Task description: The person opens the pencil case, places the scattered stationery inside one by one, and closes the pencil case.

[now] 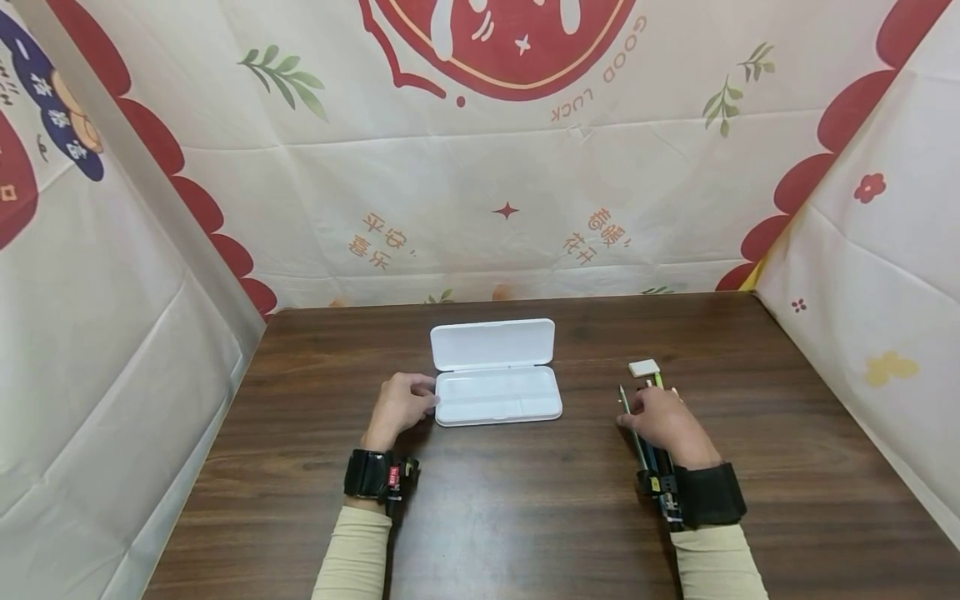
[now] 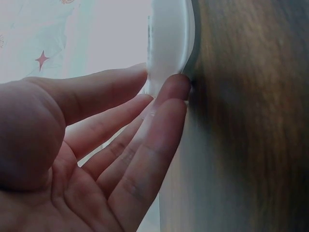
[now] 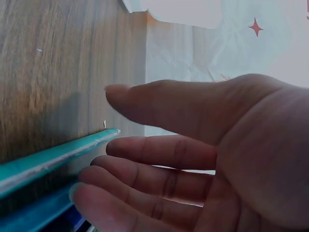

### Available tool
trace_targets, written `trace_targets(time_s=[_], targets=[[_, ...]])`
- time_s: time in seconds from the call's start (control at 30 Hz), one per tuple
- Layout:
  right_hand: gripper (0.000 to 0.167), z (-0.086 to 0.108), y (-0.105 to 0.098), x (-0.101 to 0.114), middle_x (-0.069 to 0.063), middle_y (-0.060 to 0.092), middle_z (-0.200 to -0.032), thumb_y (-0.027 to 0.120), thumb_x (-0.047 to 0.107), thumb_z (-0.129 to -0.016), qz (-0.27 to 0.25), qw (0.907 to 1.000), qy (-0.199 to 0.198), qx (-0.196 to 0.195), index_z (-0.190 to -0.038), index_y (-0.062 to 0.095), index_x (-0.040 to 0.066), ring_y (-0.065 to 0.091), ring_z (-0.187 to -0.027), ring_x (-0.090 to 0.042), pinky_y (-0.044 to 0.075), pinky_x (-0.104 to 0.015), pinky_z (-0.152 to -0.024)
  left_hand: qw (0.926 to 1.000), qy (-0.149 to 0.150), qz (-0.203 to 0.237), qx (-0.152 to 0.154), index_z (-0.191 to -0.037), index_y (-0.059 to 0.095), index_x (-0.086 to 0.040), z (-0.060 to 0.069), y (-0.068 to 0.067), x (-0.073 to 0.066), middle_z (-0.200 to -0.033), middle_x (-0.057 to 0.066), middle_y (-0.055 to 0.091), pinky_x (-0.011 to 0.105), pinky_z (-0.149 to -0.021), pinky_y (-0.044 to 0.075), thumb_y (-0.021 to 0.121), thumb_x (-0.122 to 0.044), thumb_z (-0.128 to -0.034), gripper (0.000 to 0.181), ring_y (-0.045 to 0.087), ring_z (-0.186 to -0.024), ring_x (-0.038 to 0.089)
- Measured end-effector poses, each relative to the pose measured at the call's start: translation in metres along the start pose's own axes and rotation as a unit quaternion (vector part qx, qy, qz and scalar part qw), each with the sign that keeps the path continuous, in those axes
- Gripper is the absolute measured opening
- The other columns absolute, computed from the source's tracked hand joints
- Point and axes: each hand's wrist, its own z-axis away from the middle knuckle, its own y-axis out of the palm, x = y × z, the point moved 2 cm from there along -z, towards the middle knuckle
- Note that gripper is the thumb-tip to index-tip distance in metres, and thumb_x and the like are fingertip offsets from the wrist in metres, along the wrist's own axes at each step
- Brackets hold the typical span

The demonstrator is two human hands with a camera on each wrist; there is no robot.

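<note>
The left hand (image 1: 402, 406) has its thumb at the upper edge and its fingers at the lower edge of the white case (image 1: 478, 397) — a light pinch on its left end. The case lies on the brown table (image 1: 525, 508), its lid (image 1: 492, 344) raised at the back, its shallow tray bare to view. The right hand (image 1: 667, 423) hovers well to the case's right, grasping nothing, thumb apart from loosely bent fingers. Beside those fingertips runs a green pencil (image 3: 58, 153) — next to it, a blue one (image 3: 43, 209), partly hidden by the hand. Just beyond the hand lies a white block (image 1: 643, 367), near the end of a lime pencil (image 1: 658, 380). A printed cloth (image 1: 465, 183) hangs behind the table.
</note>
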Motion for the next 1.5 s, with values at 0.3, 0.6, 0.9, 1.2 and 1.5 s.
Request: trace_targets(time_s=[0.3, 0.6, 0.9, 1.2, 1.5], targets=[[0.014, 0.000, 0.003, 0.004, -0.009, 0.063, -0.075, 0.072, 0.011, -0.086, 0.020, 0.9998, 0.003, 0.002, -0.084, 0.066, -0.002, 0.057, -0.066, -0.023, 0.047, -0.038, -0.060, 1.0000, 0.006, 0.001, -0.003, -0.117, 0.071, -0.006, 0.000, 0.000, 0.001, -0.089, 0.007, 0.073, 0.028, -0.061, 0.053, 0.072, -0.009, -0.0899, 0.028, 0.067, -0.072, 0.017], [0.017, 0.005, 0.004, 0.008, -0.005, 0.051, -0.063, 0.068, 0.005, -0.085, 0.002, 0.9996, 0.026, 0.011, -0.073, 0.057, 0.004, 0.048, -0.057, -0.019, 0.039, -0.031, -0.052, 1.0000, 0.007, 0.001, -0.003, -0.117, 0.072, -0.006, 0.000, 0.000, 0.000, -0.089, 0.007, 0.073, 0.028, -0.061, 0.053, 0.072, -0.009, -0.0898, 0.027, 0.066, -0.071, 0.016], [0.013, 0.006, 0.008, 0.009, -0.004, 0.051, -0.061, 0.064, 0.001, -0.070, 0.006, 0.9990, 0.036, -0.027, -0.065, 0.053, 0.006, 0.048, -0.055, -0.021, 0.039, -0.031, -0.048, 1.0000, 0.003, -0.004, -0.002, -0.118, 0.072, -0.008, 0.000, 0.000, 0.001, -0.090, 0.006, 0.073, 0.028, -0.062, 0.052, 0.072, -0.010, -0.0903, 0.028, 0.065, -0.071, 0.016], [0.010, 0.004, 0.014, 0.014, -0.008, 0.051, -0.062, 0.059, 0.000, -0.068, 0.017, 0.9970, 0.043, -0.062, -0.063, 0.052, 0.006, 0.048, -0.057, -0.026, 0.038, -0.034, -0.047, 1.0000, 0.006, 0.001, -0.003, -0.117, 0.072, -0.008, 0.001, 0.000, 0.001, -0.090, 0.007, 0.073, 0.029, -0.062, 0.052, 0.073, -0.010, -0.0896, 0.028, 0.065, -0.071, 0.017], [0.013, 0.002, 0.016, 0.017, -0.012, 0.053, -0.065, 0.058, 0.003, -0.073, 0.015, 0.9945, 0.092, -0.049, -0.063, 0.051, 0.006, 0.052, -0.061, -0.030, 0.043, -0.041, -0.049, 1.0000, 0.009, 0.001, -0.003, -0.117, 0.072, -0.007, 0.000, -0.001, 0.001, -0.088, 0.006, 0.073, 0.028, -0.062, 0.052, 0.073, -0.010, -0.0898, 0.027, 0.064, -0.071, 0.016]])
